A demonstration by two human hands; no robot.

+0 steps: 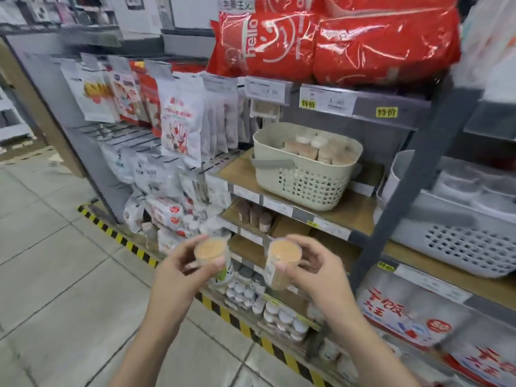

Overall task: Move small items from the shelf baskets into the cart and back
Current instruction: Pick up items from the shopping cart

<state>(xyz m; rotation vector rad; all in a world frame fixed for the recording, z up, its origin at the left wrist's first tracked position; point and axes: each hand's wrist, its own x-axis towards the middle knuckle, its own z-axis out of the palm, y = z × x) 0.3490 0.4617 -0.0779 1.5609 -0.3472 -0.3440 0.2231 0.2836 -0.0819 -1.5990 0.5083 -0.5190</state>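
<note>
Standing before tiled floor (55, 247) and shelf (349, 210), left hand (178, 272) and right hand (315, 272) each grip a tub (210, 251), (284, 254); a cream basket (304, 174) sits above.

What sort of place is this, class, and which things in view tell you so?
Most likely a shop aisle: price tags line the shelf edges, packets hang in rows, and a basket holds small tubs like those in the left hand and right hand.

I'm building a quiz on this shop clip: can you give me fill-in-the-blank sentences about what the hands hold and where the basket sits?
1. Each hand holds one small ____ jar.
2. The left hand has one in its grip, the right hand the other.
3. The cream basket stands on a ____ shelf.
4. Above it lie ____ plastic packs.

Missing: round; wooden; red
</note>
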